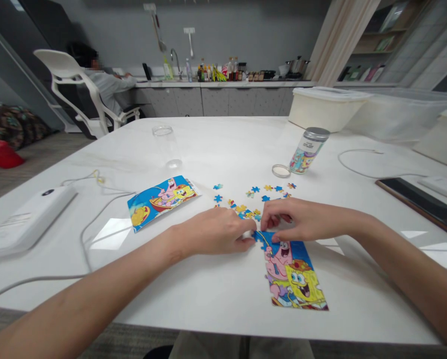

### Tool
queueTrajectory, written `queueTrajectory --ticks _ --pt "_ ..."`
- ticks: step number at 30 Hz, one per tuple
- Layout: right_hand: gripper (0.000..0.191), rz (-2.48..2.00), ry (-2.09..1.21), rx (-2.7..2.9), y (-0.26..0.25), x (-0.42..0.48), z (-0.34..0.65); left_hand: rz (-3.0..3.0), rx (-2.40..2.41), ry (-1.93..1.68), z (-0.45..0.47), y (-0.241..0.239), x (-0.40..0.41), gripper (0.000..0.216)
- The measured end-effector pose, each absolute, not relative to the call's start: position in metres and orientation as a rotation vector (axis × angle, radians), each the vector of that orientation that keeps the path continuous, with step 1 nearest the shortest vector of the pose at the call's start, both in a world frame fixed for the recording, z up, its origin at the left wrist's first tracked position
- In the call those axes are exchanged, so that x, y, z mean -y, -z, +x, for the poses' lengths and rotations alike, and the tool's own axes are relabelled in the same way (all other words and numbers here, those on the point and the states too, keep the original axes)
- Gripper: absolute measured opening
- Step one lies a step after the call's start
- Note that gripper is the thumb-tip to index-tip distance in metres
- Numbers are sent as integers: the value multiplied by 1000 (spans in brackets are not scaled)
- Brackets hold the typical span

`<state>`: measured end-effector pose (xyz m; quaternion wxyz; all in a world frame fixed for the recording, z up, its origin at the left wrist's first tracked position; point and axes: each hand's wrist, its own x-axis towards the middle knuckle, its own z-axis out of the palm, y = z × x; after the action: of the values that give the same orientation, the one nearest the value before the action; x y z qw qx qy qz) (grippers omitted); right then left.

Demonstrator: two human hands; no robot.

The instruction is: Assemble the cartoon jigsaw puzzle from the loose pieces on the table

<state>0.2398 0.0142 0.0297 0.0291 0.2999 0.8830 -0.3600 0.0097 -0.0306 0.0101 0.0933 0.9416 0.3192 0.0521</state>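
A partly assembled cartoon jigsaw puzzle point(294, 276) lies flat on the white table point(223, 149) in front of me. My left hand point(219, 232) rests at its top left corner, fingers curled and pinched on a blue puzzle piece point(260, 236). My right hand point(302, 219) presses its fingertips on the puzzle's top edge, fingers bent together. Several loose puzzle pieces point(251, 199) lie scattered just beyond both hands. A printed reference picture point(162, 199) of the same cartoon lies to the left.
A lidded puzzle tube point(309, 149) and its round cap point(281, 170) stand behind the pieces. A clear empty jar point(166, 145), a white power bank with cable point(25, 219), a phone point(425, 204) and plastic bins point(326, 107) also sit on the table. A person sits at the far left counter.
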Motion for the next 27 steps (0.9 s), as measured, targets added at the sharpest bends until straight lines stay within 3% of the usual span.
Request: queueTrajectory --ticks 27 --pt "17 905 1093 -2752 -28 -13 241 2780 -993 -95 12 -13 31 24"
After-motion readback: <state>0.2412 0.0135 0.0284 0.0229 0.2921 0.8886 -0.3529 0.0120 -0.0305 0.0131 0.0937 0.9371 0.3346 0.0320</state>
